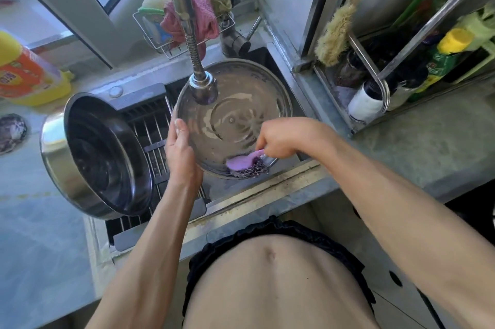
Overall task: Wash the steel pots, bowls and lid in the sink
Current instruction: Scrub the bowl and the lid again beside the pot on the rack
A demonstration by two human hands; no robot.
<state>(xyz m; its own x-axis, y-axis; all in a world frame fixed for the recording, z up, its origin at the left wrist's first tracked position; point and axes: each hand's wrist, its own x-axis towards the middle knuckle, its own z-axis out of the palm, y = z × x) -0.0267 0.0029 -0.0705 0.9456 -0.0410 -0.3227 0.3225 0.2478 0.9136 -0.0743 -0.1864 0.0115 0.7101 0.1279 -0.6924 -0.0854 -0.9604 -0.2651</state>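
A round steel lid is held tilted over the sink, its inner side facing me, streaked with soapy water. My left hand grips its left rim. My right hand holds a purple-handled steel-wool scrubber, whose head presses on the lid's lower rim. A large steel pot lies on its side at the left, resting on the dark drain rack, its opening towards the lid.
The flexible faucet head hangs just over the lid's upper left. A wire caddy with cloths and sponges sits behind the sink. A yellow detergent bottle stands far left. A steel shelf of bottles is at right.
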